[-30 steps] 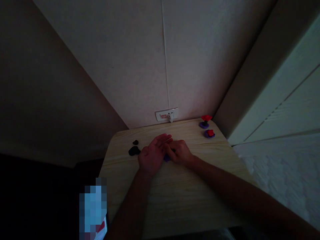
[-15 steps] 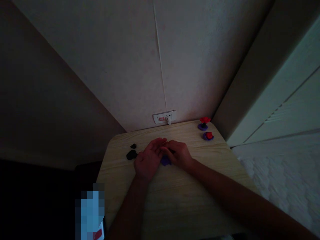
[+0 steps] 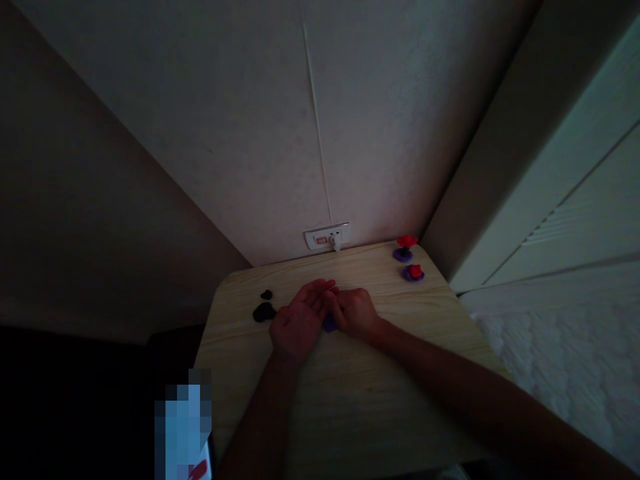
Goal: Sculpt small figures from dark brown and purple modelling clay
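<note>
One purple piece well inside tabletop edges, left fingers loosely spread, right fingers curled, hold unclear.

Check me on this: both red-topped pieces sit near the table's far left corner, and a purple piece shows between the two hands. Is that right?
Not quite: the head view shows both red-topped pieces near the table's far right corner. The purple piece does show between the left hand and the right hand.
</note>
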A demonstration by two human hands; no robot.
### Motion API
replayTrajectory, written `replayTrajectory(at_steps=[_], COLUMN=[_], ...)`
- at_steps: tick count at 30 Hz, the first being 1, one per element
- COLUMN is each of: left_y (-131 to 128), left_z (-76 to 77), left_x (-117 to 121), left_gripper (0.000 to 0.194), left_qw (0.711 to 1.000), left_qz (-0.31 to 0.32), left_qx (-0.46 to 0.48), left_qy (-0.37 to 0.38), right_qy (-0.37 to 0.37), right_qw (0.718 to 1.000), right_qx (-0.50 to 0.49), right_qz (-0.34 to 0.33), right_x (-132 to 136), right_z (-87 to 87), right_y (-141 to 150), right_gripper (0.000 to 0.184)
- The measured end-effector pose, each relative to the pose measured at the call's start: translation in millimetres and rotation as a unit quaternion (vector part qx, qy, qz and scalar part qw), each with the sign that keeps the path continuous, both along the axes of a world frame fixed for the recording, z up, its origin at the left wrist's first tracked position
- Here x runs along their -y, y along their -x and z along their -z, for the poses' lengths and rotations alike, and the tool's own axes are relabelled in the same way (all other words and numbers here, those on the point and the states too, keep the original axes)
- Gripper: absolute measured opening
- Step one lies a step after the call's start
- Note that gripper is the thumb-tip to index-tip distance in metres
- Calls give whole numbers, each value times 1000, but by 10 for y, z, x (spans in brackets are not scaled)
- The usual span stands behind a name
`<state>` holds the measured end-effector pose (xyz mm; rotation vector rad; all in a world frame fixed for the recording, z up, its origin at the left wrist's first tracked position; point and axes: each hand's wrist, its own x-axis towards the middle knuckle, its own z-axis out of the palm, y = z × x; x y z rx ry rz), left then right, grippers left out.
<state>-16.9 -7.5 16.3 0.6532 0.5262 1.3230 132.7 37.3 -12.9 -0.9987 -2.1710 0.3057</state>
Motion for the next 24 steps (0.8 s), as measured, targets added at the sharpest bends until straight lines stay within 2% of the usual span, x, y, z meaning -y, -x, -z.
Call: replayTrajectory(at_steps=[11, 15, 19, 24], left_y=[-28, -41, -37, -54], left_z=[19, 32, 31, 15], left_x=[5, 1, 3, 15], left_gripper=[62, 63, 62, 56], left_qw=[1000, 1000, 1000, 999], left_qz=[-6, -15, -15, -19], left_qx=[23, 21, 14, 17], left_qy=[7, 8, 0, -27], right_qy=[45, 70, 78, 68], right_qw=[999, 996, 993, 984], right_qx=[-15, -49, -87, -160], right_qz=[26, 9, -33, -46], right_x=[-26, -62, -90, -82], right_z=[-3, -31, -71, -62], right_y=[-26, -35, -50, -108], right_gripper=[68, 66, 57, 35])
